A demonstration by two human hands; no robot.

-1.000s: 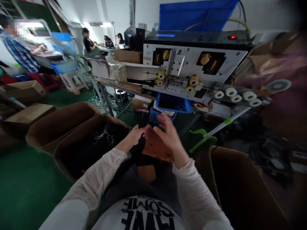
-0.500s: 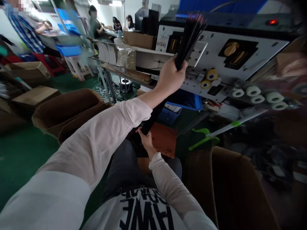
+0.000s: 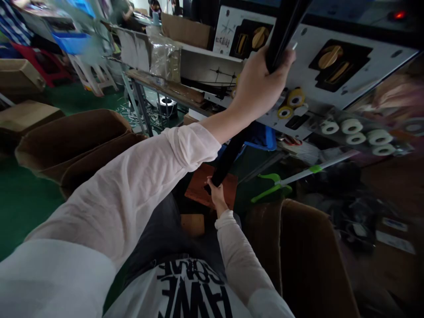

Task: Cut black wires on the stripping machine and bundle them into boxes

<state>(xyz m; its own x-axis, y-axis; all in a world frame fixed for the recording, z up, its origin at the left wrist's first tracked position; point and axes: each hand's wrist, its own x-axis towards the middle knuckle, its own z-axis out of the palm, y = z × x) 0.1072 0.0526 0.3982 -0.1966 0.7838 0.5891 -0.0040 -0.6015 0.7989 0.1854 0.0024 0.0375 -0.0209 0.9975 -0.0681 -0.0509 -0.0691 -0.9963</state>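
- machine [image 3: 334, 84], white panel w/ yellow rollers, upper R of view
- cardboard boxes [image 3: 73, 137] on green floor, L of view
- brown board [image 3: 198, 187] below bundle
- black cable bundle [image 3: 228, 154] held diagonally across view, top end near panel
- L hand [image 3: 261, 79] raised, closed tight round upper part
- R hand [image 3: 217, 194] at lower end, touching; grip can't tell

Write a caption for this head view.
Left hand holds up a long black cable bundle; right hand grips its lower end.

Left hand [image 3: 261, 81] raised high and closed, right hand [image 3: 217, 194] closed low down
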